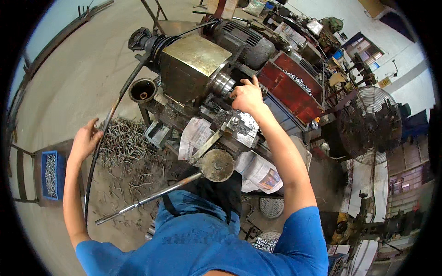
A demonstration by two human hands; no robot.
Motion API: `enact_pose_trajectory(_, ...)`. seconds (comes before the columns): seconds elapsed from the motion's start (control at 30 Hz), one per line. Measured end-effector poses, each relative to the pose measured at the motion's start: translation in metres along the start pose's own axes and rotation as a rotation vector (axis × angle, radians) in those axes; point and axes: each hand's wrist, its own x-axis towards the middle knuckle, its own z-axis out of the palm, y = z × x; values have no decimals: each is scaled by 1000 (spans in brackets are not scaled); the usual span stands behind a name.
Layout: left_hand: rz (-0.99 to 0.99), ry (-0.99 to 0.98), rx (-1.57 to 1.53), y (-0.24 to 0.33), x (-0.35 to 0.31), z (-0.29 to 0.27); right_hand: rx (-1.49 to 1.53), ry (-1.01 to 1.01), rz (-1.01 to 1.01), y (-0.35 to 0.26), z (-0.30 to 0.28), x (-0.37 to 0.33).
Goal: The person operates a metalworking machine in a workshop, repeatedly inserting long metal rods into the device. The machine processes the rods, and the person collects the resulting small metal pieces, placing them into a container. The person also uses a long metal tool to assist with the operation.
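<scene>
My right hand [248, 97] is at the bright metal spindle nose [223, 84] of a greasy lathe-like machine [184, 76]. Its fingers are bent around the end of the spindle, and whatever they pinch is hidden behind them. Off to the left, my left hand [85, 141] hangs in the air with its fingers apart and nothing in them. Its fingertips are close to a long black bar [108, 118] that slopes down from the machine; I cannot tell whether they touch. Below the spindle sits a metal slide [244, 129] with a lever and a round plate [217, 165].
A long steel handle [149, 198] juts out toward my left. Wire-like scrap [124, 142] is heaped on the floor near a blue crate of small metal parts [49, 175]. A red metal bin [290, 85] stands behind my right hand, and a large caged fan [370, 122] at the right.
</scene>
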Motion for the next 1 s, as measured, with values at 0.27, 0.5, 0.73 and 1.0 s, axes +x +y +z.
enact_pose_trajectory(0.27,-167,54,113,-2,-17,47,121,43,12,2,1,-1)
enact_pose_trajectory(0.5,-220,63,531,-85,15,16,139,-36,128,-6,-9,2)
enact_pose_trajectory(0.73,-129,176,809,-162,85,-18,125,-28,167,-5,-9,-2)
enact_pose_trajectory(1.0,24,563,-80,-67,74,101,448,607,84,35,-13,-145)
